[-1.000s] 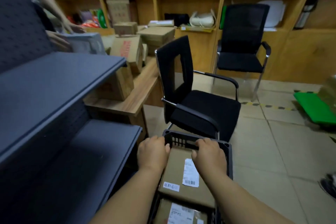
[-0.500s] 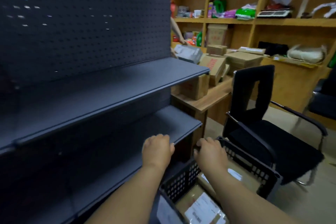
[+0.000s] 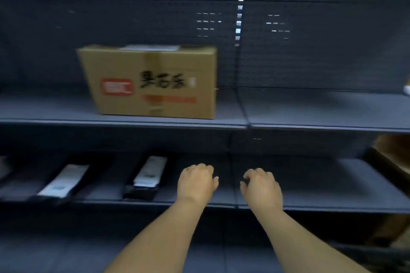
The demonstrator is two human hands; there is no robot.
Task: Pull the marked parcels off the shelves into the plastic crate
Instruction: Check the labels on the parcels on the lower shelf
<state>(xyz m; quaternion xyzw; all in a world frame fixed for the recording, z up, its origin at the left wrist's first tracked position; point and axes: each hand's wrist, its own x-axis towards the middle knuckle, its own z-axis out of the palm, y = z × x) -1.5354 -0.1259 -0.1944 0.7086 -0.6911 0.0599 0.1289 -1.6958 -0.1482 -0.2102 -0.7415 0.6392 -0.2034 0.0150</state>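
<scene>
Cardboard box (image 3: 153, 83) sits on the upper shelf (image 3: 310, 115), far left of your hands; 2 dark labelled parcels (image 3: 146, 178) lie on the lower shelf. Your left hand (image 3: 196, 182) and right hand (image 3: 261, 188) hover loosely curled, holding nothing. Blur hides the marks, so you could pull an unmarked parcel. Box lettering is unreadable; crate is out of view.

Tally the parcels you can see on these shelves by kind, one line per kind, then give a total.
Cardboard box, upper shelf: 1
Dark flat parcels with white labels, lower shelf: 2, one nearer the hands and one further left
Total: 3
Blurred shapes at the far left and right edges are too unclear to count.
</scene>
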